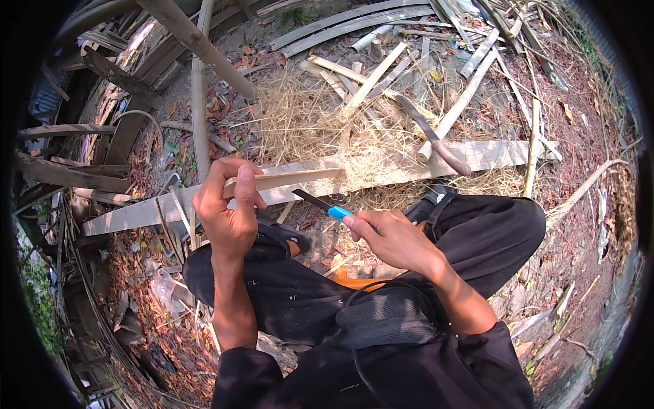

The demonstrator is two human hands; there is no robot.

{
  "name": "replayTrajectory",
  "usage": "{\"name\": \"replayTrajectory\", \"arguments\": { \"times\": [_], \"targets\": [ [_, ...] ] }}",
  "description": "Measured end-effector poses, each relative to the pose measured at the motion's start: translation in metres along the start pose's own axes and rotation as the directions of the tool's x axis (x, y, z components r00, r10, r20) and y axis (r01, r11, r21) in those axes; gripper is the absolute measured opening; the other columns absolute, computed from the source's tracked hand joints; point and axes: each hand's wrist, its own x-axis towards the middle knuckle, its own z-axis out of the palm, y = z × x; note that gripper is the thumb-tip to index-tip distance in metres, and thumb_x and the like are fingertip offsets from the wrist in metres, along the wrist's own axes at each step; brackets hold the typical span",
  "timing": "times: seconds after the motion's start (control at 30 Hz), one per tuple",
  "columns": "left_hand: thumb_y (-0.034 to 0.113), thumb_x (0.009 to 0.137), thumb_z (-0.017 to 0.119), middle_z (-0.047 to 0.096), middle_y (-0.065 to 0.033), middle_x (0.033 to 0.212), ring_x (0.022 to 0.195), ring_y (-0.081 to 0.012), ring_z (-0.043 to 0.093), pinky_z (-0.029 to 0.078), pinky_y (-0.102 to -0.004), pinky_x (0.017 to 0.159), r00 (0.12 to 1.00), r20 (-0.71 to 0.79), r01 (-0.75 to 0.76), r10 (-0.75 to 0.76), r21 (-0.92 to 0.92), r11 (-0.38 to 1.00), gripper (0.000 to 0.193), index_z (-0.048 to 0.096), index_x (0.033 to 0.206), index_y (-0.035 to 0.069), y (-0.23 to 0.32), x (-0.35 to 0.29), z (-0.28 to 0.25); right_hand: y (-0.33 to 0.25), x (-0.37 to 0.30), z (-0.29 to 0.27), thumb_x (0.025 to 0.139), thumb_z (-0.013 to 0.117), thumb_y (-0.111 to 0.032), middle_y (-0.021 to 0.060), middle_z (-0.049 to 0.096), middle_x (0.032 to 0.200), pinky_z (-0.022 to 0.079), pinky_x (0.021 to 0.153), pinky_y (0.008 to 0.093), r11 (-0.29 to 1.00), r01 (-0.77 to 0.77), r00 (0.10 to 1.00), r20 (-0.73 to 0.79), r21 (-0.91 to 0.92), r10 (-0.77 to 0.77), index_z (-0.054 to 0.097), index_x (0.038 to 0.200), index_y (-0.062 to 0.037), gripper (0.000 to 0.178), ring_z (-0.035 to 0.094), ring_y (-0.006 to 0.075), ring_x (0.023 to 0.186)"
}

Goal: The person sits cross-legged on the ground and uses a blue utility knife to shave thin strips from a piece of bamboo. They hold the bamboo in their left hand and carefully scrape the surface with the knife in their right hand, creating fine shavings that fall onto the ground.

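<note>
My left hand (231, 203) is closed around one end of a flat bamboo strip (293, 178), its thumb on top. The strip points right, above a long plank (157, 208) that lies across in front of me. In my right hand (392, 237) is a utility knife (338, 213) with a blue handle. Its dark blade points up and left, just below the strip and apart from it. Beyond my right hand a curved machete (449, 155) with a wooden handle rests across the plank among pale shavings.
Bamboo shavings (293, 119) are heaped behind the plank. Split bamboo pieces (371, 82) lie scattered farther off. A slanting pole (197, 44) and stacked timber (75, 170) stand to the left. My bent legs (477, 228) flank the near side. Dry leaves cover the ground.
</note>
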Motion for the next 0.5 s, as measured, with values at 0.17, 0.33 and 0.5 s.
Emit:
{"name": "replayTrajectory", "arguments": {
  "times": [0.17,0.33,0.5],
  "targets": [
    [0.015,0.1,0.055,0.065,-0.0104,0.082,0.052,-0.0119,0.061,0.046,-0.0243,0.045,1.0,-0.027,-0.017,0.015,-0.081,0.997,0.025,0.057,0.084,-0.005,0.0,-0.002,0.006,0.003,0.007,-0.002,0.101,0.046,-0.049,0.0211,0.056,0.062,0.046,0.074,0.0478,0.969,0.009,0.992,-0.123,-0.246,-0.04,0.067,0.08,0.0018,0.059,0.061,0.0402,0.069],
    [0.014,0.1,0.054,0.065,-0.0099,0.083,0.053,-0.0115,0.06,0.046,-0.0239,0.046,1.0,-0.018,-0.001,-0.001,-0.082,0.997,0.025,0.057,0.085,-0.005,0.003,-0.001,0.004,-0.005,0.017,-0.005,0.099,0.051,-0.046,0.0216,0.059,0.064,0.047,0.071,0.0493,0.974,0.007,0.995,-0.096,-0.226,-0.03,0.067,0.082,0.0021,0.054,0.061,0.0412,0.068],
    [0.018,0.104,0.047,0.065,-0.0124,0.087,0.055,-0.012,0.061,0.049,-0.0238,0.051,0.999,0.048,0.006,-0.006,-0.01,1.0,0.027,0.051,0.088,-0.003,0.002,-0.001,-0.003,-0.014,0.019,-0.012,0.099,0.052,-0.046,0.0193,0.056,0.062,0.046,0.066,0.0459,0.986,0.007,1.0,-0.014,-0.169,-0.01,0.065,0.084,0.0026,0.052,0.06,0.0352,0.064]
  ]
}}
